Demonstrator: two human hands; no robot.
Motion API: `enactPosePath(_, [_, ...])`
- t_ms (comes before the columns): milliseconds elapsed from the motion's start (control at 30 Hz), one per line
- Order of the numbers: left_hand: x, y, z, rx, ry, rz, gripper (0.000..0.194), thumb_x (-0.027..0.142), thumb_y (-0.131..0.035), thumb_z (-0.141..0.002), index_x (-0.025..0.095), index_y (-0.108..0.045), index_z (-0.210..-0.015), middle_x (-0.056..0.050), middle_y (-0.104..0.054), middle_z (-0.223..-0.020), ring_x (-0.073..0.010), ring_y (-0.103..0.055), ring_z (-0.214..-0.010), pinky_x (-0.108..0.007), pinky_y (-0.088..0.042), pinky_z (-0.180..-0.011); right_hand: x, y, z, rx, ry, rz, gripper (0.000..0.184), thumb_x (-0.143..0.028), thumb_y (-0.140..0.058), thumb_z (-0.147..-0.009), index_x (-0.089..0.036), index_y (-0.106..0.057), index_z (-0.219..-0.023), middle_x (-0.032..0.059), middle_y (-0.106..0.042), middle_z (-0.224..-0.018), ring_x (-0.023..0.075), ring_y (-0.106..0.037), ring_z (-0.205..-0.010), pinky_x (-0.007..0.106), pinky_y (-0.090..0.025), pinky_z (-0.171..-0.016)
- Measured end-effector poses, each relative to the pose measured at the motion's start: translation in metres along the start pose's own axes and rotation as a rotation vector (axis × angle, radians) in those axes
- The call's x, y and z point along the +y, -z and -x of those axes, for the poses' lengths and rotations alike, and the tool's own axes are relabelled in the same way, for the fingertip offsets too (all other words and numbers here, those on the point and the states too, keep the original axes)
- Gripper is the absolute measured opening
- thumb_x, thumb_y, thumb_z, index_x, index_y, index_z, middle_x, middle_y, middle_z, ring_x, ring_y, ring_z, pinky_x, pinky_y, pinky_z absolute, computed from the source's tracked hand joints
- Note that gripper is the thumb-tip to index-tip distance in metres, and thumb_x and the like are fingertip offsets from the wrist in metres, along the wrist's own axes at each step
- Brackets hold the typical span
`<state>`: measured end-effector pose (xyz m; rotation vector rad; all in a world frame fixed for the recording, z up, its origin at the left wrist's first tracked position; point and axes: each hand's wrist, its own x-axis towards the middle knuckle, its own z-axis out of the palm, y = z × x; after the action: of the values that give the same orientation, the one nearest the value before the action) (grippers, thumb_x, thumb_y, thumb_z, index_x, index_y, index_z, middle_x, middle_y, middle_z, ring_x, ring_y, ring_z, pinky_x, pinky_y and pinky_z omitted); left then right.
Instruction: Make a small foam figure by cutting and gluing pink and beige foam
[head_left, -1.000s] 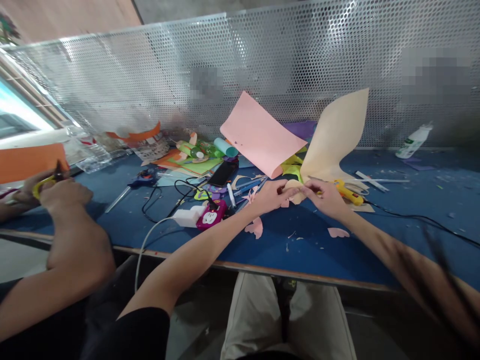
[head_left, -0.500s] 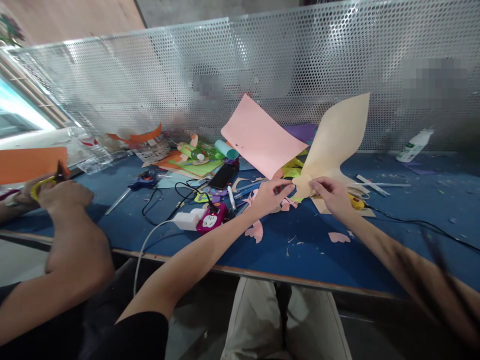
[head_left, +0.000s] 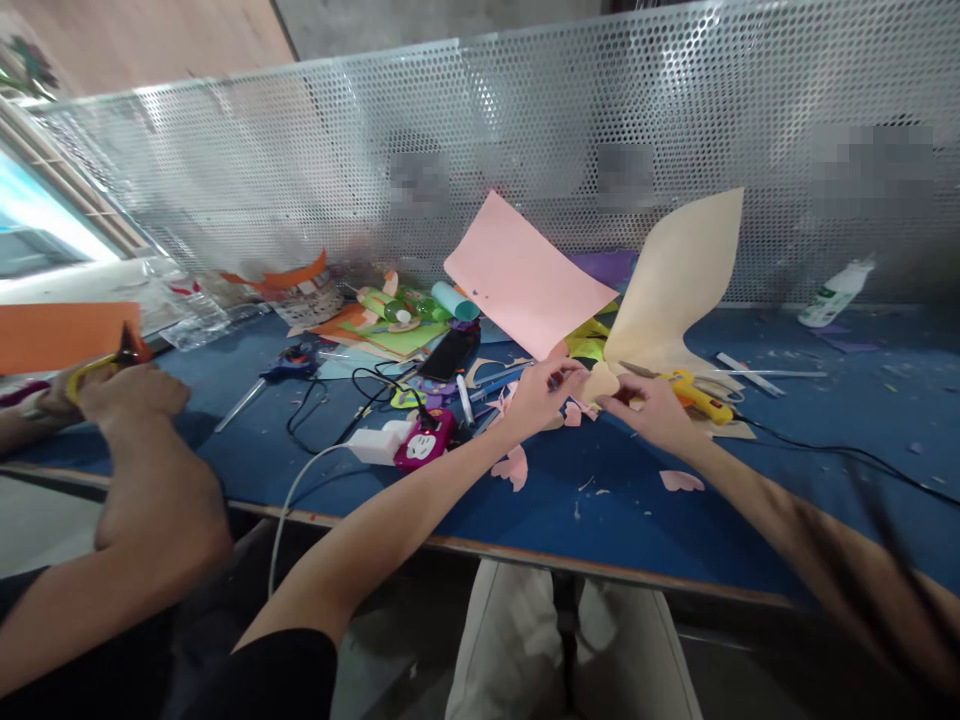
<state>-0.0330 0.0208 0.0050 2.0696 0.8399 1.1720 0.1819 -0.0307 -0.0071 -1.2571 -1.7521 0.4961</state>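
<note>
Small cream paper piece (head_left: 601, 382) is being held above the table (head_left: 600, 530). Its 9 o'clock edge is being pinched by the left hand (head_left: 546, 392) between thumb and fingertips; its 4 o'clock edge is being pinched by the right hand (head_left: 651, 408). Yellow glue gun (head_left: 701, 398) is lying just beside the right hand, at 3. From the piece, as viewed: pink sheet (head_left: 529, 275) is rising at 11, large cream sheet (head_left: 679, 265) at 1; pink scrap (head_left: 512, 467) is lying at 8.
</note>
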Motion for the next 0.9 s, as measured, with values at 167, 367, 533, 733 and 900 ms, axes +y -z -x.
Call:
enactPosePath(167, [0.005, -0.002, 0.002, -0.087, 0.069, 0.171, 0.055, 0.051, -0.069, -0.089, 0.015, -0.059, -0.129, -0.008, -0.073, -0.099, -0.0136, -0.064, -0.076, -0.024, -0.049, -0.066, 0.006, -0.001, -0.001, 0.022, -0.109, -0.224, 0.029, -0.049, -0.071, -0.083, -0.021, -0.074, -0.091, 0.0016, -0.074, -0.081, 0.0196, -0.063, -0.07, 0.032, -0.051, -0.067])
enactPosePath(367, [0.018, -0.002, 0.007, -0.227, 0.098, 0.123, 0.037, 0.05, -0.061, -0.095, 0.015, -0.07, -0.105, -0.006, -0.075, -0.091, -0.0138, -0.065, -0.073, -0.024, -0.049, -0.066, 0.005, -0.003, -0.002, 0.04, -0.128, -0.292, 0.027, -0.045, -0.074, -0.082, -0.021, -0.075, -0.094, 0.0018, -0.074, -0.082, 0.02, -0.064, -0.073, 0.032, -0.052, -0.069])
enactPosePath(533, [0.015, -0.003, 0.008, -0.152, 0.046, 0.029, 0.034, 0.047, -0.061, -0.096, 0.015, -0.07, -0.088, -0.004, -0.073, -0.082, -0.0129, -0.064, -0.07, -0.023, -0.048, -0.065, 0.001, -0.003, -0.002, 0.048, -0.118, -0.311, 0.034, -0.045, -0.075, -0.081, -0.018, -0.075, -0.101, 0.0045, -0.076, -0.09, 0.0211, -0.066, -0.078, 0.033, -0.054, -0.075])
enactPosePath(733, [0.01, -0.001, 0.006, -0.082, 0.022, 0.061, 0.031, 0.047, -0.059, -0.096, 0.018, -0.071, -0.1, -0.005, -0.076, -0.094, -0.0154, -0.069, -0.081, -0.026, -0.052, -0.072, 0.006, 0.002, -0.005, 0.085, -0.108, -0.306, 0.038, -0.045, -0.073, -0.083, -0.017, -0.075, -0.109, 0.0063, -0.078, -0.093, 0.0216, -0.069, -0.079, 0.033, -0.057, -0.075])
enactPosePath(900, [0.005, -0.002, 0.003, -0.019, 0.023, 0.02, 0.031, 0.047, -0.061, -0.096, 0.02, -0.072, -0.106, -0.005, -0.078, -0.098, -0.016, -0.07, -0.081, -0.027, -0.053, -0.072, 0.015, -0.001, -0.006, 0.07, -0.088, -0.314, 0.041, -0.043, -0.074, -0.083, -0.02, -0.075, -0.117, 0.0081, -0.078, -0.112, 0.0256, -0.072, -0.093, 0.037, -0.059, -0.085])
